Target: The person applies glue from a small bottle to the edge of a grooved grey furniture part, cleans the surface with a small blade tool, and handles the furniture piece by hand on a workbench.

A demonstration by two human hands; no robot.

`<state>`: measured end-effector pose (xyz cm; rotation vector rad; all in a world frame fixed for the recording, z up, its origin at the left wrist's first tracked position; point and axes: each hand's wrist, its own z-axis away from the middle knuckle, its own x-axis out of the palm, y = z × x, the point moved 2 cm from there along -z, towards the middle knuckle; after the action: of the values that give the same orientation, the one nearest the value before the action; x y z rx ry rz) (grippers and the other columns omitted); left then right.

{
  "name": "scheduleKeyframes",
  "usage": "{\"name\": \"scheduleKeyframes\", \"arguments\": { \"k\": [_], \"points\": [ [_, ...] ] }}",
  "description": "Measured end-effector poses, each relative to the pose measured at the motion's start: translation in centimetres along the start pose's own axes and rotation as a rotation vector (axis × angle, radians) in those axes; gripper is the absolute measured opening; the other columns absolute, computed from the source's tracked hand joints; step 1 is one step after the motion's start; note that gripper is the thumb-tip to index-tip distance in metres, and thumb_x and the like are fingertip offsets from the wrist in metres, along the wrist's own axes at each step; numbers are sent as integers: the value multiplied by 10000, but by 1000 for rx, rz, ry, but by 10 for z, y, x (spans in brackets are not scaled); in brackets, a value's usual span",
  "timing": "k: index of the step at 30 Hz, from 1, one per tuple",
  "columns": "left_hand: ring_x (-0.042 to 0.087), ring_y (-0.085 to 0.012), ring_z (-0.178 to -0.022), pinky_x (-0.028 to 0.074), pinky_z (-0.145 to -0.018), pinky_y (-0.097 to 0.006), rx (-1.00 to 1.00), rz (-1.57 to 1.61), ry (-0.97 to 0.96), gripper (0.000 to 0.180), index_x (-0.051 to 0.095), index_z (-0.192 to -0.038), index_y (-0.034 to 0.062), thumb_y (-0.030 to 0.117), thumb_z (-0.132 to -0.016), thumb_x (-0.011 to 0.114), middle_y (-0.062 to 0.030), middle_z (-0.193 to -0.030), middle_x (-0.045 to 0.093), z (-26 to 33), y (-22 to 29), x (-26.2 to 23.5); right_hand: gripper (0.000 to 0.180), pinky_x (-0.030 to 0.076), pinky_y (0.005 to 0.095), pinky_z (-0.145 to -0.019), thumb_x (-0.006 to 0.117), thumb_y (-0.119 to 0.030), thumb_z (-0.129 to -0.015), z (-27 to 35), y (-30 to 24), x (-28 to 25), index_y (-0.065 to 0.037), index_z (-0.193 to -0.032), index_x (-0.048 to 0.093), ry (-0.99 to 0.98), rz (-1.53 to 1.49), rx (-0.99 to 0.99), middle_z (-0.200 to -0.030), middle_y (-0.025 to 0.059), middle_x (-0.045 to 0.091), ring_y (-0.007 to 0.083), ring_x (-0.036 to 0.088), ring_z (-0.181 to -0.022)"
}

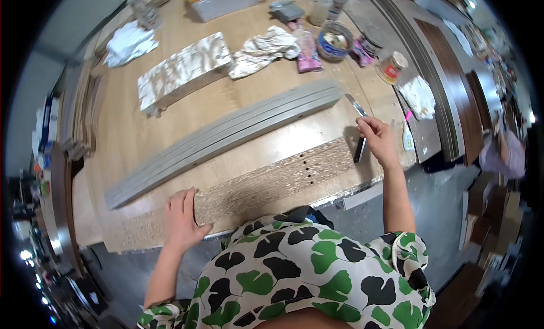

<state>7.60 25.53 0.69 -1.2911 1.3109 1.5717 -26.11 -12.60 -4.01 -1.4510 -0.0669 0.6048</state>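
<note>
A long speckled chipboard panel lies along the near edge of the table, with several small dark holes near its right end. My left hand rests on its left part, fingers stretched over the surface and thumb apart. Past the panel's right end, my right hand pinches a slim flat metal blade that points up and left. A black bar shows below those fingers; I cannot tell whether it is the tool's handle. Just beyond the panel lies a stack of long grey strips.
At the back stand a foil-like wrapped block, a crumpled cloth, a tub and a grey bin. A jar, a white rag and a small bottle stand at the right.
</note>
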Motion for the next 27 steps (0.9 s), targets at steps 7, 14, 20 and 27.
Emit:
{"name": "scheduleKeyframes", "arguments": {
  "k": [7,14,20,27],
  "points": [
    [478,-381,-1107,365,-965,-472,38,8,-8,1016,400,-1355,-23,356,-542,876,-211,-1231,490,-47,72,22,139,485,276,-679,629,-106,-899,38,40,-24,16,-943,678,449,148,-202,-819,100,674,160,628,-739],
    [484,-365,-1101,352,-958,-463,31,-30,-32,1020,389,-1362,-36,352,-553,875,-205,-1228,499,-98,143,45,116,477,362,-666,666,5,-795,46,49,-5,-40,-897,635,454,325,-531,-887,96,650,292,585,-758],
    [486,-354,-1069,357,-929,-445,-24,-62,-59,945,429,-1306,0,292,-526,874,-174,-1173,511,-102,144,60,184,482,354,-646,679,42,-758,47,56,-14,-31,-924,642,449,139,-525,-879,90,647,281,595,-746],
    [479,-349,-1074,343,-938,-442,-65,-50,-96,928,429,-1288,2,304,-526,865,-170,-1158,505,-103,144,64,149,484,366,-640,671,39,-745,42,55,-22,-5,-885,643,407,118,-528,-872,106,641,289,593,-734]
  ]
}}
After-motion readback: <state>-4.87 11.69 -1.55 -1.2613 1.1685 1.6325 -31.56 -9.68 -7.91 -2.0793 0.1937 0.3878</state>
